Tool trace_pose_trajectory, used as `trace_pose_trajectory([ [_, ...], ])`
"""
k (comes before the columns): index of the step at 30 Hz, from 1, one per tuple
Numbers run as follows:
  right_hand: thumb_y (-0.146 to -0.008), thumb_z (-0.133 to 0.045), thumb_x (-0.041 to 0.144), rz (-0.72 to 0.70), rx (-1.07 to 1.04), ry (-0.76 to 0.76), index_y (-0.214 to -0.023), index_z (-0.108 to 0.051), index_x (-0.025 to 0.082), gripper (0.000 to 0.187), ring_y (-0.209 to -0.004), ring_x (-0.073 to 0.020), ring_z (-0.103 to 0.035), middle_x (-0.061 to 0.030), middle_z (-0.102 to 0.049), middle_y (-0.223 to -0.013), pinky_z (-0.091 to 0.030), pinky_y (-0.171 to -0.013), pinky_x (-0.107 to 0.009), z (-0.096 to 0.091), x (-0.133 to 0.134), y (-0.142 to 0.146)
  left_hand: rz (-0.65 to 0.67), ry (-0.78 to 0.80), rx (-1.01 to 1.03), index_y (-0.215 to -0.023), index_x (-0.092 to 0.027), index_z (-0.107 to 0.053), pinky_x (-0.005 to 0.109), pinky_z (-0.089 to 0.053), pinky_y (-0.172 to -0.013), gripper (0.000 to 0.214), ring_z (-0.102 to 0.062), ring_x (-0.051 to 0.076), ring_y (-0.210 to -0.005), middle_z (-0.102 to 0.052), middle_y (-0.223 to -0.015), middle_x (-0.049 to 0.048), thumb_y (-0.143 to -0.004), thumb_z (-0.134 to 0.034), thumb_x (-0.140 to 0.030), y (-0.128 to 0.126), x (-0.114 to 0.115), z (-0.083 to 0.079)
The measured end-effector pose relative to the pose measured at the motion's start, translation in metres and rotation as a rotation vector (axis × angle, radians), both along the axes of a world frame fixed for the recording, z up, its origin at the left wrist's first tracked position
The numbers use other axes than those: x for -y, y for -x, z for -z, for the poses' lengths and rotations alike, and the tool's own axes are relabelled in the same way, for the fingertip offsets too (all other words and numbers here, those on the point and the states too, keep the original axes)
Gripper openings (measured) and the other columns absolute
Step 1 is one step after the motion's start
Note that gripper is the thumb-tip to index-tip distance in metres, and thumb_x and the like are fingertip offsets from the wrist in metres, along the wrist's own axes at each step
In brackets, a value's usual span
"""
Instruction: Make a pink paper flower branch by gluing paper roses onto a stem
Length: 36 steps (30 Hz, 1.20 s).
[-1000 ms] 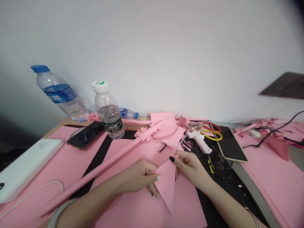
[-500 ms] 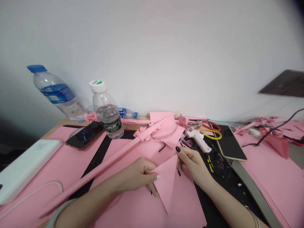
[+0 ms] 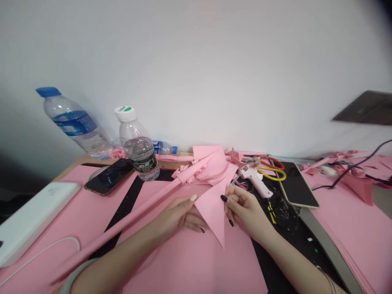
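Observation:
Between my hands is a folded sheet of pink paper (image 3: 213,210), pointed at the bottom with a narrow strip rising at its upper right. My left hand (image 3: 183,214) holds its left corner, thumb on top and fingers behind. On the right edge, my right hand (image 3: 243,208) pinches the paper between thumb and fingers. Beneath lie large flat pink sheets (image 3: 196,267). Just beyond my hands are crumpled pink paper flowers (image 3: 196,170) and a long rolled pink paper tube (image 3: 134,212) slanting to the lower left.
A glue gun (image 3: 256,181), yellow-handled scissors (image 3: 274,173) and a tablet (image 3: 295,183) lie at right. To the left are a water bottle (image 3: 139,149), a blue-capped bottle (image 3: 75,122), a phone (image 3: 110,176) and a white power bank (image 3: 39,220). A wall rises behind.
The folded paper has turned and lifted slightly, its lower point moving up and right. My left hand has shifted up to the left corner; my right hand has moved slightly left.

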State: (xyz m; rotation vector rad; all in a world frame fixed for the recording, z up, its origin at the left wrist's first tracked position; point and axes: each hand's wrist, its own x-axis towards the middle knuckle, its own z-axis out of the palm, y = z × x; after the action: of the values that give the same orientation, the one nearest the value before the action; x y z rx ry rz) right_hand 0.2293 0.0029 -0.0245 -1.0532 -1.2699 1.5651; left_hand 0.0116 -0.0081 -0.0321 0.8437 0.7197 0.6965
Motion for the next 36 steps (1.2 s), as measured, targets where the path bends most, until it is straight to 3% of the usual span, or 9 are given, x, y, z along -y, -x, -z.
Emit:
trace_pose_trajectory([
  [7, -0.086, -0.073, 0.036, -0.008, -0.173, 0.061, -0.081, -0.056, 0.017, 0.026, -0.035, -0.0021, -0.046, 0.0072, -0.060, -0.054, -0.031, -0.037, -0.013, 0.001, 0.000, 0.000, -0.059, 0.031, 0.042, -0.095, -0.014, -0.072, 0.029, -0.058, -0.068, 0.052, -0.075, 0.023, -0.078, -0.078, -0.086, 0.0101, -0.080, -0.069, -0.064, -0.001, 0.000, 0.001],
  [12, -0.091, -0.069, 0.035, -0.059, -0.187, 0.042, -0.081, -0.055, 0.017, 0.024, -0.036, -0.0021, -0.048, 0.0071, -0.059, -0.056, -0.034, -0.038, -0.013, 0.004, 0.000, 0.000, -0.061, -0.092, -0.035, -0.112, -0.018, -0.068, 0.031, -0.058, -0.074, 0.052, -0.075, 0.022, -0.082, -0.077, -0.094, 0.0085, -0.082, -0.069, -0.060, 0.001, 0.002, 0.004],
  [17, -0.092, -0.067, 0.039, -0.156, -0.162, 0.031, -0.080, -0.052, 0.018, 0.028, -0.040, -0.0060, -0.056, 0.0030, -0.064, -0.065, -0.043, -0.039, -0.016, 0.003, 0.001, 0.002, -0.102, -0.273, -0.171, -0.102, -0.015, -0.072, 0.031, -0.055, -0.073, 0.042, -0.069, 0.021, -0.083, -0.074, -0.092, 0.0074, -0.084, -0.068, -0.053, -0.003, 0.005, -0.008],
  [20, -0.089, -0.069, 0.041, -0.256, -0.141, 0.033, -0.084, -0.053, 0.018, 0.028, -0.046, -0.0093, -0.061, -0.0001, -0.066, -0.071, -0.047, -0.041, -0.019, 0.000, 0.003, 0.003, 0.017, -0.334, -0.241, -0.097, -0.015, -0.073, 0.028, -0.052, -0.071, 0.029, -0.067, 0.021, -0.083, -0.074, -0.090, 0.0072, -0.084, -0.070, -0.040, -0.004, 0.007, -0.017],
  [24, -0.091, -0.066, 0.044, -0.309, -0.162, 0.015, -0.088, -0.057, 0.017, 0.029, -0.050, -0.0102, -0.063, -0.0011, -0.066, -0.070, -0.049, -0.042, -0.018, 0.001, 0.005, 0.002, 0.178, -0.251, -0.271, -0.101, -0.016, -0.071, 0.026, -0.047, -0.058, 0.022, -0.065, 0.019, -0.071, -0.072, -0.081, 0.0050, -0.086, -0.061, -0.028, -0.002, 0.010, -0.017],
  [28, -0.091, -0.060, 0.057, -0.291, -0.204, 0.016, -0.096, -0.060, 0.017, 0.040, -0.053, -0.0122, -0.065, -0.0021, -0.066, -0.071, -0.048, -0.040, -0.017, 0.003, 0.006, -0.001, 0.057, -0.400, -0.415, -0.079, -0.017, -0.065, 0.024, -0.045, -0.060, 0.008, -0.056, 0.015, -0.067, -0.065, -0.072, -0.0014, -0.082, -0.058, -0.016, -0.001, 0.010, -0.012],
  [30, -0.089, -0.065, 0.050, -0.305, -0.146, 0.045, -0.104, -0.061, 0.018, 0.036, -0.052, -0.0122, -0.064, -0.0009, -0.066, -0.074, -0.050, -0.042, -0.019, 0.003, 0.006, -0.002, 0.014, -0.469, -0.462, -0.075, -0.017, -0.063, 0.024, -0.044, -0.062, 0.011, -0.054, 0.014, -0.070, -0.064, -0.075, -0.0021, -0.083, -0.055, -0.015, -0.001, 0.010, -0.013],
  [36, -0.081, -0.067, 0.022, -0.246, -0.046, 0.020, -0.105, -0.069, 0.019, 0.024, -0.076, -0.0160, -0.068, -0.0032, -0.073, -0.092, -0.056, -0.075, -0.030, -0.005, 0.004, 0.002, -0.031, -0.484, -0.561, -0.063, -0.017, -0.056, 0.024, -0.039, -0.055, 0.023, -0.046, 0.012, -0.059, -0.054, -0.062, -0.0037, -0.085, -0.057, -0.023, -0.001, 0.009, -0.010],
])
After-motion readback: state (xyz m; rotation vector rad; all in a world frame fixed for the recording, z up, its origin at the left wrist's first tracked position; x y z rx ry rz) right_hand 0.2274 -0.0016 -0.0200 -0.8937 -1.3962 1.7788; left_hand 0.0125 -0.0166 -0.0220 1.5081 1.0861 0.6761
